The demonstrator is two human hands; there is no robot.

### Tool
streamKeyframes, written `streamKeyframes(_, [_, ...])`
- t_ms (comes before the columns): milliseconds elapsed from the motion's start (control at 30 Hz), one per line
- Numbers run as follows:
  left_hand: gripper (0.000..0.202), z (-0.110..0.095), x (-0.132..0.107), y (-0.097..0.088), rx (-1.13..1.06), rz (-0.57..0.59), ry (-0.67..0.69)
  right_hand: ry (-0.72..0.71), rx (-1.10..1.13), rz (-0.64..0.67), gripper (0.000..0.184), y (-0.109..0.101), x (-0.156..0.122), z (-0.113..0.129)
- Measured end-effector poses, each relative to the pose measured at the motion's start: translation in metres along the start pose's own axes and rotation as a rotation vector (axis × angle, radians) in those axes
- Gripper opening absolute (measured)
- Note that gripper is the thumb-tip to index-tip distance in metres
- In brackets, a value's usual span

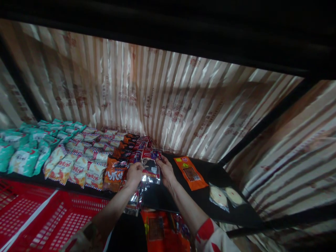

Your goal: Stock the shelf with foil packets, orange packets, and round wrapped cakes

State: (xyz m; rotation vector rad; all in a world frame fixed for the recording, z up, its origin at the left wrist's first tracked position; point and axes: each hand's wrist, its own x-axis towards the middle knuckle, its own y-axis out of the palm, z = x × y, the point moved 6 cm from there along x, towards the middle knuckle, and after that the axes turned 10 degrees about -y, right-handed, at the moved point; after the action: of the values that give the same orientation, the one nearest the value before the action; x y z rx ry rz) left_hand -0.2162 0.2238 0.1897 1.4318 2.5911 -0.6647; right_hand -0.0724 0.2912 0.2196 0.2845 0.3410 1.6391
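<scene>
A shiny snack packet in dark red, purple and silver is held between my two hands over the black shelf. My left hand pinches its left side, fingers closed. On its right edge, my right hand grips with the thumb and fingers. Similar packets lie right behind it, and another silver one hangs near the shelf's front edge under my left wrist. Just left of my left hand sits an orange-brown snack bag.
Rows of white-and-orange bags and teal bags fill the shelf's left. An orange packet and two round pale items in clear wrap lie right. Red baskets stand below; a dark beam crosses above.
</scene>
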Motion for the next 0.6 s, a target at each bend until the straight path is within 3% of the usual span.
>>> streamKeyframes(367, [0.02, -0.015, 0.031, 0.0, -0.036, -0.083, 0.029, -0.017, -0.096, 0.026, 0.055, 0.016, 0.022, 0.009])
streamKeyframes(600, [0.022, -0.028, 0.045, 0.002, -0.091, -0.117, -0.015, -0.024, -0.048, 0.001, 0.037, 0.026, 0.048, 0.008])
